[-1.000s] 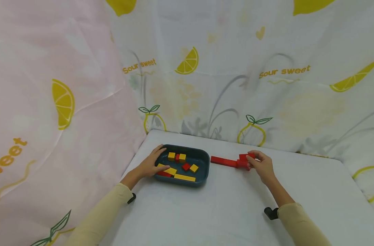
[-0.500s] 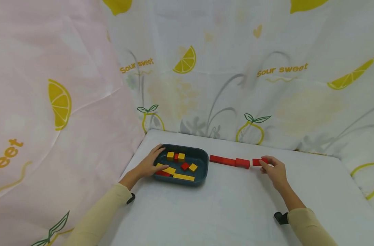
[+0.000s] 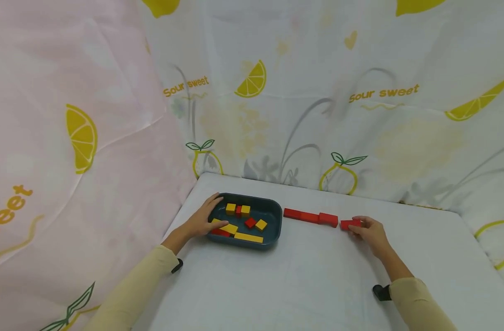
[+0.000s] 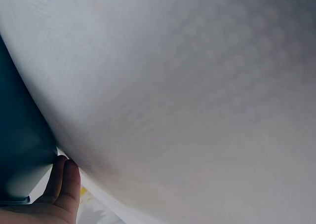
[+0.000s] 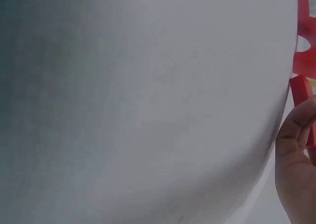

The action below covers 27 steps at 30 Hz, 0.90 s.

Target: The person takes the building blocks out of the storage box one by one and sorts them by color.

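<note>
My left hand [image 3: 200,223] holds the left end of a dark blue-green tray [image 3: 280,225], its thumb over the rim and fingers along the outer side. In the left wrist view two fingers [image 4: 69,184] lie beside the tray wall [image 4: 22,135]. My right hand [image 3: 373,233] pinches a red block [image 3: 349,224] low over the table, just right of a row of red blocks [image 3: 310,217]. In the right wrist view that red block [image 5: 300,89] shows between thumb and fingers, and an arch-shaped red block [image 5: 303,61] stands beyond it.
Inside the tray are yellow cubes [image 3: 231,209], a red cube [image 3: 250,222], a small red piece [image 3: 238,211] and long yellow blocks [image 3: 249,238]. The white table [image 3: 277,289] meets a lemon-print curtain [image 3: 301,138] at the back and left.
My right hand has carried the red block rightward from over the row's end, then lowered it to the table beside the row. The left hand stays on the tray.
</note>
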Each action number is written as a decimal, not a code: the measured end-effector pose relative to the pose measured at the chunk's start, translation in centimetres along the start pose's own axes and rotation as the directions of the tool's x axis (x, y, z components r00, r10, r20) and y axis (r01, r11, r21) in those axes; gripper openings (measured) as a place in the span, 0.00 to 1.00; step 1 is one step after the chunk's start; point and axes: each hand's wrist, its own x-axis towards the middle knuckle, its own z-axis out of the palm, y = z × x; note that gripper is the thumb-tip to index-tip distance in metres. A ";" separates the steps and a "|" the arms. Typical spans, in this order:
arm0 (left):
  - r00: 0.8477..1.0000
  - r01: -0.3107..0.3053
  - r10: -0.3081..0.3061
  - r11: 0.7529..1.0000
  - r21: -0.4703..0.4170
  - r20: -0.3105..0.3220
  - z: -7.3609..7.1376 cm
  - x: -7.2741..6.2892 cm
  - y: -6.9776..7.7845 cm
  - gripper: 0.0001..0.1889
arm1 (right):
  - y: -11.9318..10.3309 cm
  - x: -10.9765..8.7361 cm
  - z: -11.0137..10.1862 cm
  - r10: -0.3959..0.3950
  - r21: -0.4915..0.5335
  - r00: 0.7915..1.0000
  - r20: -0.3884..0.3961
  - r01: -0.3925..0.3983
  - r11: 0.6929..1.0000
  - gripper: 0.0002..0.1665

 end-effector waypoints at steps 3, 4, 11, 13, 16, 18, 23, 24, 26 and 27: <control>1.000 0.002 -0.002 1.000 0.002 0.004 0.0 0.0 0.1 0.50 | 0.3 0.1 -0.4 -0.011 -0.116 1.000 0.026 0.014 0.993 0.35; 1.000 0.007 -0.007 1.000 0.002 0.003 0.0 0.0 0.1 0.51 | 0.4 0.2 -0.5 -0.017 -0.151 0.999 0.035 0.022 0.988 0.35; 1.000 0.006 -0.006 1.000 -0.004 -0.003 0.0 0.0 0.1 0.50 | 0.6 0.3 -0.6 -0.087 -0.314 0.993 0.075 0.107 0.943 0.35; 1.000 0.005 -0.005 1.000 -0.003 0.004 0.1 0.0 0.1 0.49 | 0.6 0.3 -0.6 -0.108 -0.355 0.991 0.076 0.128 0.926 0.33; 1.000 0.011 -0.011 1.000 0.001 0.015 0.3 -0.1 0.0 0.49 | 0.7 0.5 -0.6 -0.142 -0.434 0.987 0.081 0.163 0.886 0.30; 1.000 0.013 -0.013 1.000 0.003 0.013 0.3 -0.1 0.0 0.49 | 0.7 0.7 -0.7 -0.158 -0.472 0.983 0.088 0.181 0.863 0.29; 1.000 0.004 -0.004 1.000 0.005 0.000 0.1 0.0 0.2 0.49 | 0.9 1.2 -0.9 -0.152 -0.522 0.984 0.097 0.180 0.834 0.28; 1.000 0.002 -0.002 1.000 0.005 0.001 0.0 0.0 0.3 0.50 | 0.9 1.3 -0.9 -0.147 -0.523 0.984 0.099 0.177 0.834 0.28; 1.000 0.011 -0.011 1.000 0.006 0.008 -0.1 0.0 0.3 0.51 | 1.0 1.3 -0.9 -0.138 -0.519 0.985 0.106 0.173 0.837 0.28; 1.000 0.017 -0.018 1.000 0.010 0.011 -0.1 0.0 0.3 0.51 | 0.9 1.4 -0.9 -0.138 -0.514 0.985 0.109 0.174 0.840 0.28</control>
